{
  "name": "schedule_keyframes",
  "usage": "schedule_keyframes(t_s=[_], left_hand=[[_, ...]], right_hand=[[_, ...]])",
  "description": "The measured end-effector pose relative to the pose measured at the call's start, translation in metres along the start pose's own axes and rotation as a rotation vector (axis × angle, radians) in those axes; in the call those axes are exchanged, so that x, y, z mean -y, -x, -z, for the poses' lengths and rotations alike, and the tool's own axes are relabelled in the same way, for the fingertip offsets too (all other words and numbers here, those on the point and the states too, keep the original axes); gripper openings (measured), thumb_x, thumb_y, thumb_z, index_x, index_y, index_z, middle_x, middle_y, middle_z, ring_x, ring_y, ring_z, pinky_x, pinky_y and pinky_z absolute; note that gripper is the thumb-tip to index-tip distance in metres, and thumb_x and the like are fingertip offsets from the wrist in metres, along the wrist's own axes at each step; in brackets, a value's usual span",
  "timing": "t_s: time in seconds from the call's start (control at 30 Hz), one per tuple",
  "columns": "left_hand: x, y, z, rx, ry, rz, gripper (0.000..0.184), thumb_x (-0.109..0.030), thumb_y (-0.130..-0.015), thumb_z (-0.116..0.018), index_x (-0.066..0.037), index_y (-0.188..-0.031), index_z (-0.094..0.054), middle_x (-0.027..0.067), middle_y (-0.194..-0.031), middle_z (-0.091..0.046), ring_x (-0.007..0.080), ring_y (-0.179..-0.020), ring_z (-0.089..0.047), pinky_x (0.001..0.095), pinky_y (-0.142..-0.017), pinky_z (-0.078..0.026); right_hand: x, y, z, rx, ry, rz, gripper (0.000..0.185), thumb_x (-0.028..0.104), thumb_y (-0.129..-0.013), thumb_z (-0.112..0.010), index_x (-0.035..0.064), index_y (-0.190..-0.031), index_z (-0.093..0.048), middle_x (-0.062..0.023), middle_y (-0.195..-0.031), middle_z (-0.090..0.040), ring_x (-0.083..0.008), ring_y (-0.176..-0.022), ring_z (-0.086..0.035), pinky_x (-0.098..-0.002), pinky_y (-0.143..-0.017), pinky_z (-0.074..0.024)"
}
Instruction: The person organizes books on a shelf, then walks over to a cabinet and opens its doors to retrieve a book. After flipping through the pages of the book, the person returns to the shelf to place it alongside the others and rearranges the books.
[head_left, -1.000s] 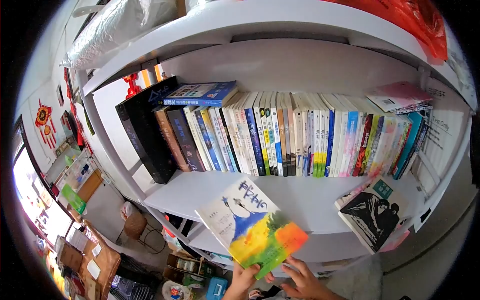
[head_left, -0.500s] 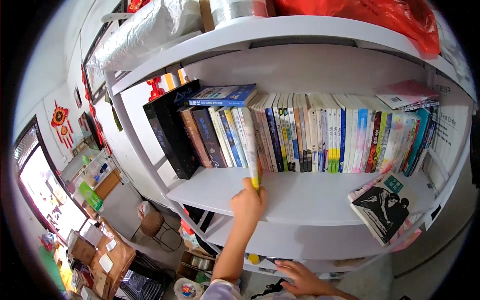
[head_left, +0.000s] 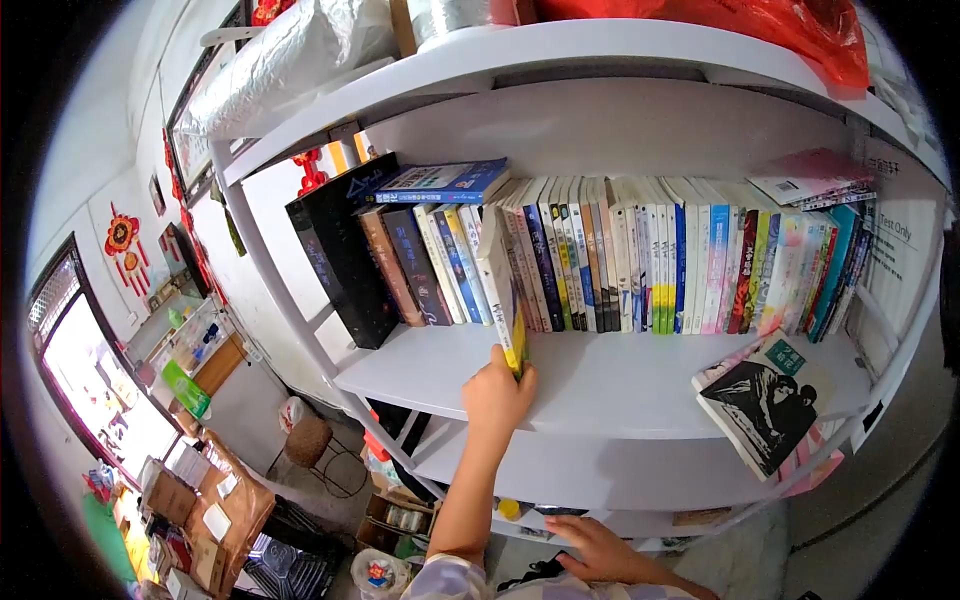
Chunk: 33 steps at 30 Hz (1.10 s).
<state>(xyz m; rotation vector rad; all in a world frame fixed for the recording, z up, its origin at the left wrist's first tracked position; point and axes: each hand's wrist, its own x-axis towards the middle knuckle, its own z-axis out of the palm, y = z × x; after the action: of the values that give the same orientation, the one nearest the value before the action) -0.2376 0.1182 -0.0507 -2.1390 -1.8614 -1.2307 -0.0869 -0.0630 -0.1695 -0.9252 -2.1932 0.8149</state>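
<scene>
My left hand (head_left: 497, 393) pinches the bottom of a white book (head_left: 497, 290) with a yellow lower spine. The book juts forward from a long row of upright books (head_left: 645, 265) on the white shelf (head_left: 600, 385). Directly left of it stand several thin books and two thicker ones, brown and dark (head_left: 418, 265). A blue book (head_left: 445, 180) lies flat across their tops. Lower down, in front of the lower shelves, my right hand (head_left: 600, 553) is empty with its fingers apart.
A black box-like volume (head_left: 340, 255) leans at the row's left end. At the right, a book with a black-and-white cover (head_left: 768, 405) overhangs the shelf edge. A red plastic bag (head_left: 720, 25) sits on top. A stool (head_left: 308, 440) and wooden table (head_left: 225, 500) stand left.
The white book sticks out slightly further from the row, still in my left hand. My right hand stays low. The whole view has shifted slightly.
</scene>
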Motion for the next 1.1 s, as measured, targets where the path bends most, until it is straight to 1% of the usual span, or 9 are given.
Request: schedule_keyframes(t_s=[0.07, 0.27, 0.37, 0.57, 0.7, 0.8, 0.9, 1.03, 1.1], left_hand=[[-0.002, 0.001, 0.004, 0.017, -0.010, 0.028, 0.037, -0.027, -0.072, -0.062, -0.003, -0.098, -0.050, 0.0184, -0.063, -0.058, 0.0380, -0.059, -0.057, 0.0449, -0.053, -0.045], [-0.001, -0.001, 0.006, 0.012, 0.008, 0.001, 0.038, -0.024, -0.071, -0.063, -0.003, -0.099, -0.050, 0.0190, -0.062, -0.057, 0.0377, -0.057, -0.056, 0.0446, -0.052, -0.045], [0.004, -0.001, 0.001, -0.033, 0.002, -0.070, 0.030, -0.029, -0.074, -0.059, -0.004, -0.081, -0.044, 0.0167, -0.057, -0.057, 0.0346, -0.052, -0.057, 0.0413, -0.047, -0.045], [0.006, -0.003, 0.002, -0.001, 0.078, -0.044, 0.029, -0.027, -0.073, -0.060, -0.003, -0.079, -0.045, 0.0187, -0.057, -0.057, 0.0366, -0.052, -0.056, 0.0428, -0.049, -0.045], [0.004, -0.005, 0.003, -0.011, 0.091, -0.030, 0.029, -0.027, -0.072, -0.060, -0.002, -0.080, -0.046, 0.0190, -0.058, -0.056, 0.0374, -0.053, -0.056, 0.0436, -0.049, -0.045], [0.002, -0.003, 0.004, -0.010, 0.100, -0.028, 0.029, -0.026, -0.072, -0.060, -0.002, -0.083, -0.048, 0.0190, -0.058, -0.057, 0.0376, -0.054, -0.056, 0.0440, -0.050, -0.045], [0.002, -0.004, 0.004, 0.016, 0.082, -0.041, 0.030, -0.026, -0.071, -0.060, -0.002, -0.087, -0.049, 0.0187, -0.059, -0.057, 0.0375, -0.054, -0.057, 0.0441, -0.050, -0.045], [0.005, -0.004, 0.004, 0.065, 0.085, -0.048, 0.033, -0.025, -0.071, -0.060, -0.002, -0.092, -0.049, 0.0185, -0.060, -0.058, 0.0372, -0.055, -0.057, 0.0436, -0.051, -0.046], [0.006, -0.004, 0.003, 0.066, 0.097, -0.054, 0.034, -0.024, -0.072, -0.060, -0.001, -0.095, -0.049, 0.0184, -0.061, -0.058, 0.0372, -0.056, -0.057, 0.0432, -0.052, -0.046]], right_hand=[[0.002, -0.001, 0.000, -0.017, 0.002, 0.001, 0.053, 0.013, -0.078, -0.058, 0.0045, -0.127, -0.040, -0.0144, -0.126, -0.043, -0.0300, -0.113, -0.043, -0.0372, -0.095, -0.0344], [-0.003, -0.004, -0.006, 0.005, 0.011, -0.021, 0.052, 0.014, -0.079, -0.058, 0.0049, -0.127, -0.040, -0.0149, -0.123, -0.045, -0.0306, -0.111, -0.045, -0.0383, -0.094, -0.0354], [-0.005, -0.008, -0.010, 0.035, 0.002, -0.051, 0.052, 0.014, -0.079, -0.058, 0.0050, -0.127, -0.039, -0.0151, -0.122, -0.046, -0.0305, -0.110, -0.045, -0.0384, -0.093, -0.0358], [-0.014, -0.014, -0.021, 0.064, -0.023, -0.047, 0.053, 0.015, -0.080, -0.057, 0.0061, -0.128, -0.038, -0.0163, -0.121, -0.048, -0.0309, -0.110, -0.046, -0.0390, -0.093, -0.0358], [-0.023, -0.018, -0.024, 0.099, -0.013, -0.089, 0.052, 0.017, -0.081, -0.056, 0.0072, -0.128, -0.038, -0.0161, -0.121, -0.048, -0.0310, -0.110, -0.046, -0.0396, -0.093, -0.0351], [-0.026, -0.017, -0.026, 0.069, -0.024, -0.112, 0.051, 0.018, -0.082, -0.055, 0.0072, -0.129, -0.037, -0.0151, -0.121, -0.048, -0.0309, -0.109, -0.046, -0.0394, -0.094, -0.0344], [-0.035, -0.019, -0.030, 0.139, -0.008, -0.175, 0.049, 0.020, -0.084, -0.053, 0.0081, -0.129, -0.037, -0.0141, -0.121, -0.048, -0.0310, -0.108, -0.046, -0.0391, -0.094, -0.0345], [-0.041, -0.021, -0.032, 0.135, -0.033, -0.186, 0.047, 0.022, -0.085, -0.052, 0.0077, -0.128, -0.038, -0.0140, -0.116, -0.051, -0.0304, -0.102, -0.049, -0.0397, -0.090, -0.0362], [-0.047, -0.019, -0.039, 0.071, 0.014, -0.121, 0.048, 0.016, -0.080, -0.055, 0.0031, -0.124, -0.040, -0.0177, -0.114, -0.050, -0.0332, -0.103, -0.048, -0.0420, -0.089, -0.0383]])
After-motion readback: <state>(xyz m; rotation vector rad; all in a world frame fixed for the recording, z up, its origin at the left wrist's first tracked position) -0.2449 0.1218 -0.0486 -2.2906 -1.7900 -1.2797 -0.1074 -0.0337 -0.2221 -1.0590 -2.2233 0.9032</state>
